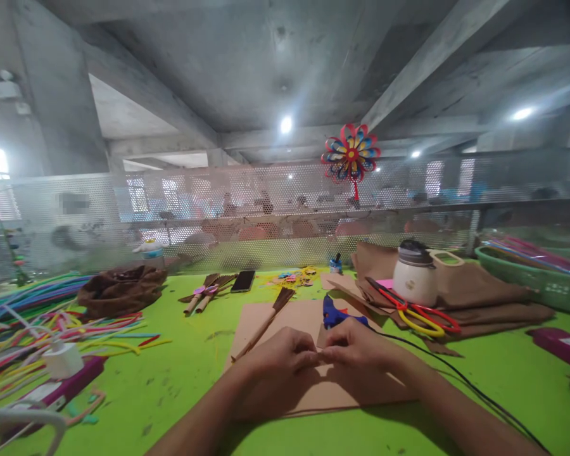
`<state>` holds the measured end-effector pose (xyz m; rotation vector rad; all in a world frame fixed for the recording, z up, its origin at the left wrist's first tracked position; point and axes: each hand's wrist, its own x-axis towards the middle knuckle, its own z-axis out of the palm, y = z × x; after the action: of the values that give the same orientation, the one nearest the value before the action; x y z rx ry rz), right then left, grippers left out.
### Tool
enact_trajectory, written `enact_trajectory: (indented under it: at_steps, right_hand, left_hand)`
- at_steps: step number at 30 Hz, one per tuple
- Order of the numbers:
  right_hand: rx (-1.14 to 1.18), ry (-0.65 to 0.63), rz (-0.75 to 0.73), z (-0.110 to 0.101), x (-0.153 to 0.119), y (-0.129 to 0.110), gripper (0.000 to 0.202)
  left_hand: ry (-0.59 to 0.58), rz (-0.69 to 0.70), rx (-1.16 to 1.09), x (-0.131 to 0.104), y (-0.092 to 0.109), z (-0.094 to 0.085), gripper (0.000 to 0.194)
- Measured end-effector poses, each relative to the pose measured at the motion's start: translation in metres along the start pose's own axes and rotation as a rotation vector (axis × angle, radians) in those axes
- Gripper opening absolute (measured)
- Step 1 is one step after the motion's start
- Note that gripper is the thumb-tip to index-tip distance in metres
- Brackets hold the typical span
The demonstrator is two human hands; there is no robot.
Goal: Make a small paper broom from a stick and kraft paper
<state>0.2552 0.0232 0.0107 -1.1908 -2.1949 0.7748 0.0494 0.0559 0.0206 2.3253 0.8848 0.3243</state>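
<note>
My left hand [285,349] and my right hand [356,345] meet fingertip to fingertip above a sheet of brown cardboard [332,396]. Both are closed in a pinch. Whatever lies between the fingers is too small and too hidden to name. Left of them, a thin brown rolled stick with a fringed end [265,325] rests across the cardboard's edge. Just behind my right hand lies a blue glue gun [335,313], its black cord running off to the lower right.
Scissors with red and yellow handles [422,322] lie by a lidded jar [414,275] on folded brown material [484,285]. Behind are a phone [243,281] and fringed brown rolls [202,296]. Colourful pipe cleaners [90,332] spread left; a green basket [534,278] stands right.
</note>
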Motion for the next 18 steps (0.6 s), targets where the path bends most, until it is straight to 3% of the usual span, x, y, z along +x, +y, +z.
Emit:
enact_trajectory:
  at_steps: [5, 10, 18]
  right_hand:
    - [0.112, -0.038, 0.017, -0.002, 0.001, 0.001, 0.017]
    - [0.183, -0.070, 0.015, -0.006, 0.001, 0.006, 0.016]
    - [0.253, -0.057, 0.100, -0.012, -0.004, 0.015, 0.022]
  left_hand:
    - [-0.043, -0.037, -0.039, 0.002, -0.004, -0.006, 0.025]
    - [-0.089, -0.077, -0.259, 0.005, -0.015, -0.004, 0.036]
    - [-0.231, 0.005, -0.503, 0.007, -0.013, -0.006, 0.031]
